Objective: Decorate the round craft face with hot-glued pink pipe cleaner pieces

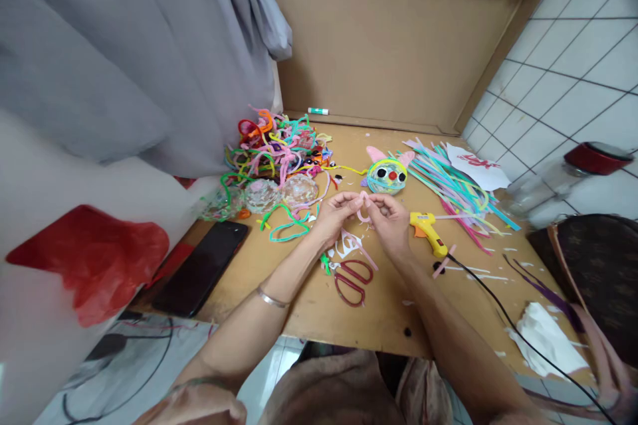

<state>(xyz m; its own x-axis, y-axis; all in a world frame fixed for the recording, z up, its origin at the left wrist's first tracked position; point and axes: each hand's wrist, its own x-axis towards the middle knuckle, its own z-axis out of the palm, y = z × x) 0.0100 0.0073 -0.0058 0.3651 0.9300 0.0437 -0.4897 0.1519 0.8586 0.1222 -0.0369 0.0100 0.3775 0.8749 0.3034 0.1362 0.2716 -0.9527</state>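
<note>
While both hands meet over the middle of the worktop, the left hand and right hand each pinch one end of a short pink pipe cleaner, grips closed on it, fingertips almost touching, the piece curled into a small loop just above the wood. This looks like the shaping step, bending a little part to size. Just beyond the fingers sits the googly-eyed pipe-cleaner face with pink ears, and that's likely where the loop belongs. Below the wrists lie the red scissors amid white paper scraps; the yellow glue gun rests just right of the right hand, cord trailing off. Next move, I'd judge, calls for a tight, steady twist to hold the curve, then a free hand for the glue. Tangled pipe cleaners are heaped back left, straight ones fanned right.
</note>
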